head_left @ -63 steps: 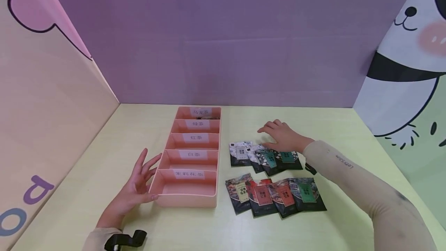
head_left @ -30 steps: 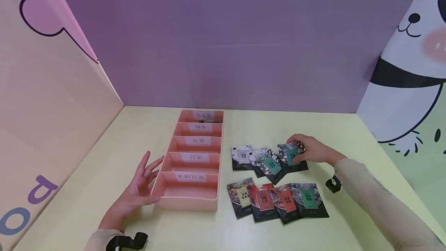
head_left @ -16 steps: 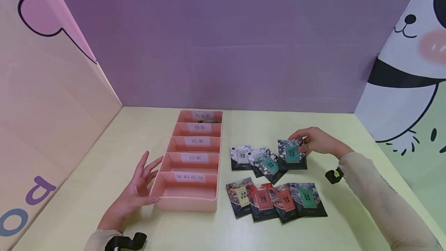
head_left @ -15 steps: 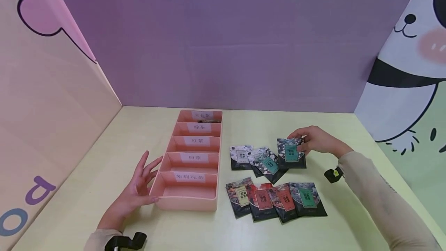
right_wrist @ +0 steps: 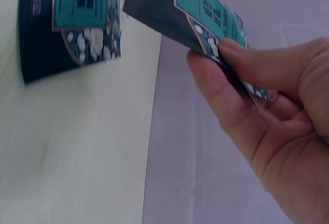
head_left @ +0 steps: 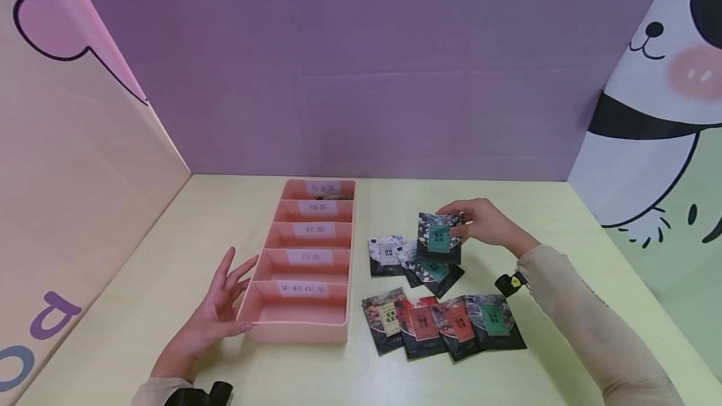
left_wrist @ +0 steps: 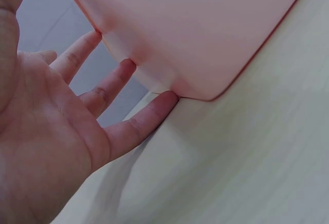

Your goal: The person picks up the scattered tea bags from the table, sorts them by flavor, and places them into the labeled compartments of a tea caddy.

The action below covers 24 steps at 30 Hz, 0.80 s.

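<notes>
Over the upper row of packets (head_left: 386,255), right of the pink divided tray (head_left: 299,333), the right hand (head_left: 486,223) pinches a teal-labelled sachet (head_left: 439,240) near one edge between thumb and fingers, so a slack pinch could let it twist or drop. With fingers spread and only fingertips touching the wall, the left hand (head_left: 215,309) may let the tray skid if something knocks it.
</notes>
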Each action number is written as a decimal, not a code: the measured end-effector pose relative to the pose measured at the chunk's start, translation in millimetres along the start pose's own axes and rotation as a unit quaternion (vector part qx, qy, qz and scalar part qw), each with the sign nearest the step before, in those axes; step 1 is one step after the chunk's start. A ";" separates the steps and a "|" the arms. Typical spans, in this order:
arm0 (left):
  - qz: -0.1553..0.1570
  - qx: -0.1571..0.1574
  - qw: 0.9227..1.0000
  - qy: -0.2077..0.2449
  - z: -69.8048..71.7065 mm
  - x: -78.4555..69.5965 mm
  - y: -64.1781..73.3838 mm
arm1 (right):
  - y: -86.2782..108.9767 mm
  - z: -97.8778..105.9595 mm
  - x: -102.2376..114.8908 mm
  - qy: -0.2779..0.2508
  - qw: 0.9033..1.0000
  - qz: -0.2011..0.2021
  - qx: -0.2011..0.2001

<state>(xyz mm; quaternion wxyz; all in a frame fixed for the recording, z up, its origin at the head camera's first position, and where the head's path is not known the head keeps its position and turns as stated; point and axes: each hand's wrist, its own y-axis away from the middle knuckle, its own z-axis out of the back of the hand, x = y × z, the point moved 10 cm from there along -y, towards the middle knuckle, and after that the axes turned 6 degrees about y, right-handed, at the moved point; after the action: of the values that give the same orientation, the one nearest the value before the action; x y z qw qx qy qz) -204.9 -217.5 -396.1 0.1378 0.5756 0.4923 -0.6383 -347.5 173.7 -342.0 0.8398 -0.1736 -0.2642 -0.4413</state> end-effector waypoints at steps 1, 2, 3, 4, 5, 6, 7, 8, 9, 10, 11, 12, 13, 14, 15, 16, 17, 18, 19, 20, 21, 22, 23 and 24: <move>-0.002 0.001 1.000 0.000 0.1 -0.7 -0.2 | -1.5 -0.7 1.3 -0.001 1.000 0.000 -0.005; -0.003 0.001 1.000 0.000 0.3 -1.2 -0.4 | -2.8 -1.1 2.2 -0.003 1.000 0.000 -0.010; -0.003 0.001 1.000 0.001 0.6 -1.1 -0.6 | -3.9 -1.3 3.2 -0.005 1.000 0.000 -0.015; -0.004 0.002 1.000 0.003 0.8 -1.4 -0.9 | -4.6 -1.4 4.7 -0.008 1.000 -0.001 -0.019; -0.006 0.004 1.000 0.004 0.7 -1.5 -1.2 | -5.5 -1.2 6.4 -0.009 1.000 0.000 -0.024; -0.006 0.004 1.000 0.005 0.9 -1.1 -1.4 | -6.2 -0.9 8.0 -0.011 0.999 0.000 -0.030; -0.009 0.006 1.000 0.005 0.8 -1.3 -1.7 | -7.1 -0.5 10.4 -0.013 0.999 0.000 -0.036; -0.010 0.007 1.000 0.007 0.7 -1.0 -1.8 | -7.9 -0.2 13.3 -0.015 0.999 0.002 -0.042; -0.012 0.010 1.000 0.009 0.3 -1.0 -1.8 | -9.0 -0.2 16.8 -0.017 0.999 0.004 -0.047; -0.015 0.012 1.000 0.010 -0.3 -1.2 -1.5 | -9.6 -0.8 21.0 -0.020 0.998 0.007 -0.053; -0.017 0.013 1.000 0.010 -0.6 -1.4 -1.3 | -10.4 -1.7 25.9 -0.024 0.998 0.012 -0.057; -0.017 0.012 1.000 0.011 -0.8 -1.5 -1.0 | -11.1 -3.0 31.2 -0.030 0.997 0.017 -0.062; -0.019 0.012 1.000 0.009 -0.8 -1.9 -1.1 | -12.1 -4.7 36.4 -0.036 0.997 0.025 -0.066; -0.020 0.012 1.000 0.009 -0.8 -2.2 -1.2 | -12.6 -6.2 43.2 -0.039 0.996 0.033 -0.069; -0.016 0.008 1.000 0.005 -0.4 -2.0 -1.3 | -12.8 -8.5 49.8 -0.043 0.995 0.043 -0.073; -0.011 0.003 1.000 0.001 0.5 -1.3 -1.3 | -12.8 -11.0 57.4 -0.050 0.994 0.054 -0.075; -0.007 0.001 1.000 -0.001 0.8 -0.8 -1.2 | -12.9 -13.7 64.8 -0.051 0.993 0.068 -0.077; -0.003 -0.002 1.000 -0.003 1.4 -0.1 -1.2 | -12.6 -15.8 72.8 -0.050 0.992 0.081 -0.080; 0.000 -0.003 1.000 -0.004 1.9 0.6 -1.2 | -12.2 -17.7 81.3 -0.042 0.991 0.098 -0.083; 0.002 -0.004 1.000 -0.004 2.4 1.3 -0.9 | -11.6 -19.4 90.0 -0.033 0.989 0.115 -0.087; 0.005 -0.006 1.000 -0.004 2.9 2.3 -0.5 | -11.2 -21.2 97.4 -0.027 0.987 0.131 -0.091; 0.006 -0.006 1.000 -0.004 3.2 3.0 -0.1 | -11.0 -22.6 105.3 -0.019 0.984 0.148 -0.094; 0.007 -0.007 1.000 -0.002 3.4 3.4 0.4 | -10.7 -24.0 112.7 -0.010 0.981 0.165 -0.099; 0.010 -0.009 1.000 0.000 4.1 4.2 1.0 | -10.2 -25.5 120.4 -0.004 0.978 0.180 -0.102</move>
<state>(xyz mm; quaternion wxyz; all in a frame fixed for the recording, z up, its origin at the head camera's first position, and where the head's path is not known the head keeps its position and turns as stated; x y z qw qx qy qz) -207.8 -219.6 -400.9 0.1493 0.5792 0.4923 -0.6323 -291.9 76.5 -290.0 0.8821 -0.3050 -0.1856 -0.3072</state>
